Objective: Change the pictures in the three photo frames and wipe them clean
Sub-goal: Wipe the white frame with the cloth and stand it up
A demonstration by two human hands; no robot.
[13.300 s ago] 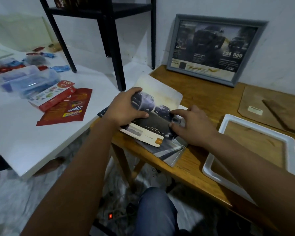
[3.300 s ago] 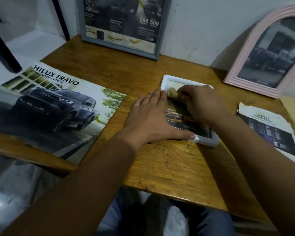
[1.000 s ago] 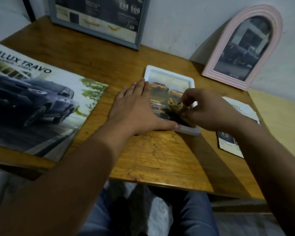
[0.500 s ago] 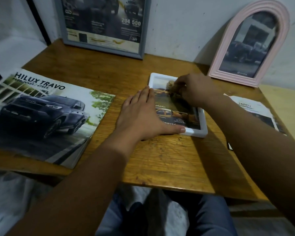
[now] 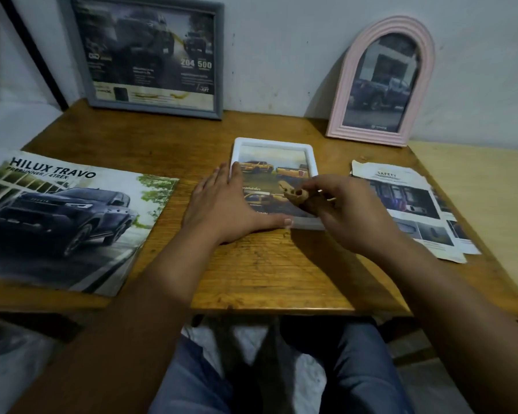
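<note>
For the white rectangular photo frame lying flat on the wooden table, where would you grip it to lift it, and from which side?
Probably the white rectangular photo frame is best pinched by its right rim, coming from the right. It lies flat and thin on the wooden table, so only the edges offer purchase. The left hand covers the left rim, and the right hand, holding a small tan cloth, hovers over the near right corner.

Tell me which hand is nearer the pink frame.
Right. The right hand, pinching a small cloth, hovers over the white frame, below the pink frame. The left hand lies flat at the white frame's left edge, farther away.
</note>
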